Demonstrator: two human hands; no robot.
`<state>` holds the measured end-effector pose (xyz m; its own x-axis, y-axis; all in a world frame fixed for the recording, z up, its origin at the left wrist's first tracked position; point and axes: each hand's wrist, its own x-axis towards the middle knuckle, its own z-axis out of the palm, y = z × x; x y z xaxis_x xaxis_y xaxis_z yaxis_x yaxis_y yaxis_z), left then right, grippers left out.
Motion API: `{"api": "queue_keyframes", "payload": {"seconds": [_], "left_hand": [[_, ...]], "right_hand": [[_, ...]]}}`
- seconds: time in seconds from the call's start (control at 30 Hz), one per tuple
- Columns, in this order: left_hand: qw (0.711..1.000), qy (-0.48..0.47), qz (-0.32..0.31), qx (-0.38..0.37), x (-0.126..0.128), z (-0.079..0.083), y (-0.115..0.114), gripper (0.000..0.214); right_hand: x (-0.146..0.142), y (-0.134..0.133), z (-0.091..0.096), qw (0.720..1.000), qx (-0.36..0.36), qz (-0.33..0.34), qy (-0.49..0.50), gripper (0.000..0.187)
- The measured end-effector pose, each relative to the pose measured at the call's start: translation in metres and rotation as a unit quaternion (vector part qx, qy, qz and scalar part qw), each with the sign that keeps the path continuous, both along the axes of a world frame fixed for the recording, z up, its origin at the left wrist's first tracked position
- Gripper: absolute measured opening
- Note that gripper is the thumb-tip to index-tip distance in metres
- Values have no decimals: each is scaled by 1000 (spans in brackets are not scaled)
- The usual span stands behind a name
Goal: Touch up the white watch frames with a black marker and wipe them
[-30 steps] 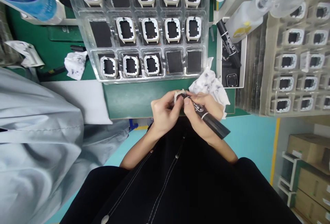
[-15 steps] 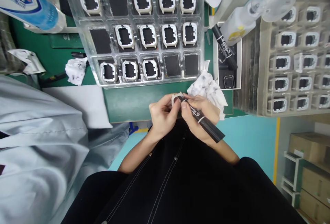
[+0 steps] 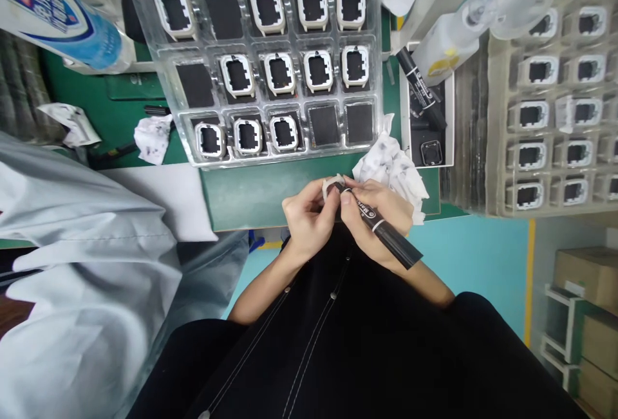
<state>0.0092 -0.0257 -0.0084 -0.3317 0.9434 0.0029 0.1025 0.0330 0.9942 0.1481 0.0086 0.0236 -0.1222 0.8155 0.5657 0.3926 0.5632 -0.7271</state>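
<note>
Right at the near edge of the green mat (image 3: 241,194), just above the person's lap, is a small white frame (image 3: 331,185). It is a rounded-square plastic rim, smooth and matte. The left hand (image 3: 306,216) has it pinched between thumb and curled fingers, closed snugly on it. The right hand (image 3: 374,213) is wrapped around a black marker (image 3: 386,233), a glossy barrel with a pale band and white lettering. Its tip is set against the frame and its back end slants out to the right. The two hands are pressed close, knuckles nearly touching.

Just behind the right hand lies a crumpled white cloth (image 3: 393,165), soft and blotched with dark ink. Beyond it on the mat sits a clear plastic tray (image 3: 284,156), moulded into square pockets. Most pockets hold more white frames with black centres, and a few show only black squares. To the right, a shallow white box (image 3: 451,116) holds a second marker (image 3: 420,92). Further right is a stack of cloudy trays (image 3: 497,123) full of like parts. On the left is a smaller ink-stained wad (image 3: 152,138), and nearer, a co-worker's pale grey sleeve (image 3: 82,264), smooth and creased.
</note>
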Motion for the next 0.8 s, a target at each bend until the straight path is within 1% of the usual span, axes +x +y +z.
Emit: {"api": "queue_keyframes", "payload": {"seconds": [0.17,0.3,0.43,0.5,0.63,0.8], "left_hand": [[1000,-8,9,-10,0,2,-1,36],[1000,-1,9,-11,0,2,0,36],[1000,-1,25,-1,1,0,-1,35],[1000,-7,30,4,2,-1,-2,33],[1000,1,20,6,0,-2,-2,31],[1000,18,0,22,-3,-4,-1,27]], "right_hand": [[-1,-1,7,999,-22,23,-21,16],[-2,1,9,1000,-14,4,-7,16],[-3,3,9,1000,-26,12,11,18],[-3,2,8,1000,-28,6,9,18],[-3,1,6,999,-32,1,-9,14],[-4,3,6,1000,-17,-2,26,15]]}}
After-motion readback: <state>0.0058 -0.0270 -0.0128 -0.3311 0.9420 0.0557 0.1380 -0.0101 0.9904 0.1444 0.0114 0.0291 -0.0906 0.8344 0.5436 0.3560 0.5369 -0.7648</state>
